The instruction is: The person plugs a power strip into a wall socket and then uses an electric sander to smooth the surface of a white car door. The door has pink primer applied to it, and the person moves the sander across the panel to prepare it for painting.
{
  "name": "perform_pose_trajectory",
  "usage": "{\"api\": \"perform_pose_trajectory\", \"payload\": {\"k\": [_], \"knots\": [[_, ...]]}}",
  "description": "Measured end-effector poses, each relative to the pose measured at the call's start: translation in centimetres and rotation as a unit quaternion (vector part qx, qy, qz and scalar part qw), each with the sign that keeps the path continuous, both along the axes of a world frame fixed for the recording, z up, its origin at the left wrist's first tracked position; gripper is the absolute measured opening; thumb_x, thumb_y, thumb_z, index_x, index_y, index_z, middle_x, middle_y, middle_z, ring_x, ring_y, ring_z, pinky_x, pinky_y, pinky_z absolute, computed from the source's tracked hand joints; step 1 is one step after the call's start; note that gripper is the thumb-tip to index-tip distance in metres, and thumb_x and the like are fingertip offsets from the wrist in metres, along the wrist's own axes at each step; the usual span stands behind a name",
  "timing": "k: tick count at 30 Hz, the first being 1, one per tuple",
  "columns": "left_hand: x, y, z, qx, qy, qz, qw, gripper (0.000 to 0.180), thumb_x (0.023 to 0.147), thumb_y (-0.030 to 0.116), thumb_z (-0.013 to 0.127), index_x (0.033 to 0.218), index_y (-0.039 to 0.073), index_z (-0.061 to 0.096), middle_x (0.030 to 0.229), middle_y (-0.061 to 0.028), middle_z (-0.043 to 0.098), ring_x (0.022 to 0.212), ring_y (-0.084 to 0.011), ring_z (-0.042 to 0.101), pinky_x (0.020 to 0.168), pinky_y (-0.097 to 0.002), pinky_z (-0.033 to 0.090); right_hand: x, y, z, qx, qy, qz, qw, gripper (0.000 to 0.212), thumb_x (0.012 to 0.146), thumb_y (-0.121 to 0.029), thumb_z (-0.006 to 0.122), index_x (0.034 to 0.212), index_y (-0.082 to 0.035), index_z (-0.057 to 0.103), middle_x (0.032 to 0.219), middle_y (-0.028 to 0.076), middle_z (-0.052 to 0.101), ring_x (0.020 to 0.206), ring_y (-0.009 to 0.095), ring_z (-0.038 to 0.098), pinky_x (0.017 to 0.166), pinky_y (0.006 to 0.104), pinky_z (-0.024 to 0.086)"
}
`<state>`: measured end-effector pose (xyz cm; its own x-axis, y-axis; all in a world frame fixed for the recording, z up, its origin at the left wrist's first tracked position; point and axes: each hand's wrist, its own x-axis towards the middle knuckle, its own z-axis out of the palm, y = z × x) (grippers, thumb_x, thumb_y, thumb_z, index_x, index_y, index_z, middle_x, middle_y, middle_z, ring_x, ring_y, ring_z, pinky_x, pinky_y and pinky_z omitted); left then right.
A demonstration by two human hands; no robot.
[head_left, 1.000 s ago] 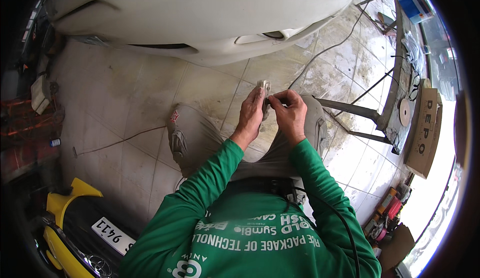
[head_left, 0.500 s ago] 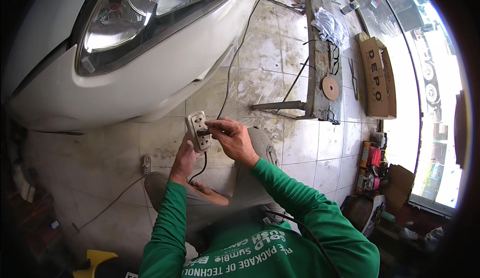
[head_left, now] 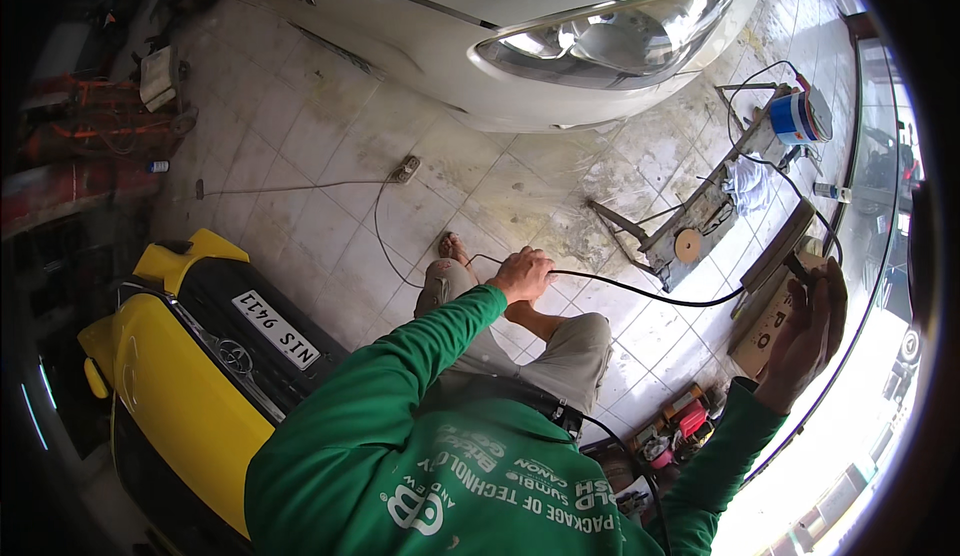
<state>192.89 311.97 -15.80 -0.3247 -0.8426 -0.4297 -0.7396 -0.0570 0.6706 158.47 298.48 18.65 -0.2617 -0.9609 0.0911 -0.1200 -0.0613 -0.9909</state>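
Black cable [head_left: 690, 304] extends in a sagging curve from the left hand [head_left: 525, 276] toward the right side, passing above the tiled floor [head_left: 560, 171]. Left hand is closed around the cable, in front of the seated person's legs. Right hand [head_left: 808, 331] is raised near the cardboard box [head_left: 763, 334], fingers bent beside a dark piece; whether it grips this cannot be told. White power strip [head_left: 407, 169] lies on the floor, well apart from both hands.

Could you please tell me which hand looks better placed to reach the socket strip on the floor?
Probably the left hand: it appears nearer the socket strip, though it holds the black cord. The right hand is far over to the right, holding a dark object.
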Motion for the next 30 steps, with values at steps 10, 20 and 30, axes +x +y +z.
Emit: {"api": "perform_pose_trajectory", "payload": {"k": [10, 20, 30], "knots": [[-14.4, -8.5, 12.7, -0.346, -0.057, 0.203, 0.914, 0.009, 0.093, 0.016, 0.067, 0.093, 0.008, 0.072, 0.098, -0.0125, 0.068, 0.099, -0.0369, 0.063, 0.092, -0.0467, 0.051, -15.4, -3.8, 11.1, -0.022, -0.208, 0.163, 0.964, 0.033, 0.104, -0.006, 0.062, 0.135, 0.005, 0.064, 0.11, 0.014, 0.074, 0.096, 0.023, 0.076, 0.081, 0.0323, 0.064], [-31.2, -16.3, 20.1, -0.326, -0.034, 0.263, 0.907, 0.015, 0.094, 0.021, 0.071, 0.096, 0.006, 0.073, 0.1, -0.0156, 0.073, 0.1, -0.0385, 0.067, 0.088, -0.0483, 0.054, -28.7, -13.8, 22.7, -0.087, 0.018, 0.325, 0.942, 0.034, 0.099, -0.012, 0.066, 0.13, 0.002, 0.069, 0.113, 0.013, 0.075, 0.098, 0.019, 0.074, 0.082, 0.0312, 0.061], [-47.0, -31.2, 24.5, -0.342, 0.056, 0.295, 0.89, 0.023, 0.099, 0.024, 0.068, 0.102, 0.002, 0.071, 0.099, -0.0177, 0.074, 0.091, -0.0372, 0.071, 0.078, -0.0438, 0.057, -33.6, -29.0, 17.2, -0.051, 0.137, 0.347, 0.926, 0.03, 0.098, -0.013, 0.07, 0.126, -0.003, 0.074, 0.109, 0.012, 0.078, 0.095, 0.016, 0.074, 0.079, 0.0305, 0.062]]}}
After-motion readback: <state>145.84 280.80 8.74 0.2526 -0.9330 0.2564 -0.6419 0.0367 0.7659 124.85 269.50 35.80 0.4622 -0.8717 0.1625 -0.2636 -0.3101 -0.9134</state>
